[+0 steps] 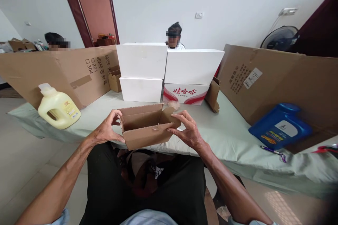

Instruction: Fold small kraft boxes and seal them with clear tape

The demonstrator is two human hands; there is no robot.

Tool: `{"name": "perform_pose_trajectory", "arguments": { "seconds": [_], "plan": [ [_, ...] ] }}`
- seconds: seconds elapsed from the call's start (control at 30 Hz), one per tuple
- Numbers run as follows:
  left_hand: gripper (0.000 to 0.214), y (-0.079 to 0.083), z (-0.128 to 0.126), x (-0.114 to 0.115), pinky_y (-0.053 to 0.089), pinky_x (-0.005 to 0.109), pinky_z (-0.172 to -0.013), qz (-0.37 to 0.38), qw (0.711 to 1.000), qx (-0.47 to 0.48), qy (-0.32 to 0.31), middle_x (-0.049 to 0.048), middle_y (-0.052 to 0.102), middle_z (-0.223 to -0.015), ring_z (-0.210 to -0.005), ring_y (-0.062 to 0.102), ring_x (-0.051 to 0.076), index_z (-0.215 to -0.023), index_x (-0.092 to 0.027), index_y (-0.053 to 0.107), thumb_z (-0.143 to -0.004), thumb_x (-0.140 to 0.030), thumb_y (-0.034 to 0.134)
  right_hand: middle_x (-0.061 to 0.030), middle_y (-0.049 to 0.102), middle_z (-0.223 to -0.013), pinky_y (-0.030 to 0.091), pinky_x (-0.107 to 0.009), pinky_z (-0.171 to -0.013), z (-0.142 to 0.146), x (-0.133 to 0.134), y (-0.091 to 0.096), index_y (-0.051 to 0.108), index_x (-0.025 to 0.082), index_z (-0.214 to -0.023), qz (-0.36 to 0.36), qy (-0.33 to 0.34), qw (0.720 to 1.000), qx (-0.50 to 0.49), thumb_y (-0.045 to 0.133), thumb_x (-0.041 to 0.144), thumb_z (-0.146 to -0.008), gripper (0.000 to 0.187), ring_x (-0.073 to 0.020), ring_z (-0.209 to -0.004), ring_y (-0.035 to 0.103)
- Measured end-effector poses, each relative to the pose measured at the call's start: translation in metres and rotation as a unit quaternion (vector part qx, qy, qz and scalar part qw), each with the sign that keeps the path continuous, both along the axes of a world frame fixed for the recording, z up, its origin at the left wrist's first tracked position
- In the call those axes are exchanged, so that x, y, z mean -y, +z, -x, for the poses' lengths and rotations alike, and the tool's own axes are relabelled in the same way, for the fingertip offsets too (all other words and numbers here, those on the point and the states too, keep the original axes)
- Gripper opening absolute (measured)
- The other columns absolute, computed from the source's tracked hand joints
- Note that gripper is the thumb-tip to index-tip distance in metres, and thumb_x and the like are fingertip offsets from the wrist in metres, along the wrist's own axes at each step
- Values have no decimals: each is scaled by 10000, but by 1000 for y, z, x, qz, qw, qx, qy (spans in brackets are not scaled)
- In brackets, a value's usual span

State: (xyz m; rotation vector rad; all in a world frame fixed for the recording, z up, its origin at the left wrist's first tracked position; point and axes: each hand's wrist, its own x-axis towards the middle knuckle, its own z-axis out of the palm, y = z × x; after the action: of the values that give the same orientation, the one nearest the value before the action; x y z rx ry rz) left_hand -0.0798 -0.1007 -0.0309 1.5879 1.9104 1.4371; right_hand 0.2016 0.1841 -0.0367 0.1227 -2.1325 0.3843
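Observation:
A small brown cardboard box (145, 130) with its top flaps open is held over the near edge of the table, above my lap. My left hand (107, 130) grips its left end, fingers curled round the side flap. My right hand (186, 130) holds the right end, thumb and fingers pinching the flap and wall. The box looks empty inside.
A pale green cloth covers the table (227, 130). A yellow detergent jug (58, 107) stands at left, a blue jug (281, 126) lies at right beside a purple pen (273, 151). White foam boxes (169, 68) and big cardboard sheets (277, 81) stand behind. Two other people sit beyond.

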Motion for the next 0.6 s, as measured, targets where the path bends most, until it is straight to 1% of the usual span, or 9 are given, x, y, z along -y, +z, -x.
{"name": "perform_pose_trajectory", "arguments": {
  "seconds": [0.1,0.2,0.27,0.33,0.4,0.47,0.53,0.6],
  "plan": [
    [964,-12,3,-10,560,415,-1009,-81,991,4,102,6,610,-1142,-1043,663,224,-1124,-283,478,-411,-503,1088,-82,647,-1137,589,-387,-885,3,2,-7,663,274,-1407,51,10,998,-23,809,411,-1001,452,-249,-1029,628],
    [975,-19,6,-22,555,401,-990,-153,969,-4,194,1,591,-1151,-1004,648,202,-1124,-278,494,-385,-531,1078,-101,638,-1252,599,-399,-911,9,9,-16,642,285,-1421,111,-6,993,-39,800,383,-999,461,-260,-1115,623],
    [959,-22,7,-30,553,374,-927,-174,955,-10,240,3,586,-1151,-981,631,195,-1135,-274,502,-409,-545,1067,-116,609,-1353,601,-381,-879,13,14,-22,618,282,-1447,165,-27,985,-49,799,394,-986,508,-243,-1087,620],
    [955,-25,7,-37,539,351,-882,-188,942,-14,276,-3,580,-1128,-955,609,187,-1140,-271,503,-420,-561,1059,-119,606,-1394,590,-358,-849,16,16,-27,605,270,-1465,221,-35,974,-41,805,423,-967,559,-211,-998,618],
    [973,-28,9,-44,529,336,-860,-205,933,-14,296,-9,573,-1109,-940,593,182,-1142,-267,492,-416,-585,1057,-100,671,-1294,571,-336,-836,18,14,-32,660,239,-1392,270,-10,963,-4,813,474,-946,527,-198,-936,619],
    [1001,-31,13,-50,533,329,-852,-217,929,-10,299,-8,572,-1101,-939,593,185,-1145,-263,469,-415,-621,1050,-72,723,-1123,552,-320,-828,19,9,-38,735,204,-1232,320,38,945,57,810,532,-929,452,-211,-930,635],
    [1028,-34,17,-54,553,345,-877,-222,928,-6,300,5,582,-1117,-970,615,204,-1164,-260,448,-423,-652,1042,-47,728,-977,533,-303,-788,19,3,-46,763,181,-1071,366,88,917,133,805,568,-906,422,-213,-893,637],
    [1039,-34,20,-58,572,381,-923,-225,923,-9,311,22,592,-1140,-1019,636,233,-1185,-256,440,-436,-660,1037,-17,694,-845,506,-282,-722,19,-3,-55,753,169,-933,388,116,890,210,801,572,-881,409,-194,-810,611]
  ]
}}
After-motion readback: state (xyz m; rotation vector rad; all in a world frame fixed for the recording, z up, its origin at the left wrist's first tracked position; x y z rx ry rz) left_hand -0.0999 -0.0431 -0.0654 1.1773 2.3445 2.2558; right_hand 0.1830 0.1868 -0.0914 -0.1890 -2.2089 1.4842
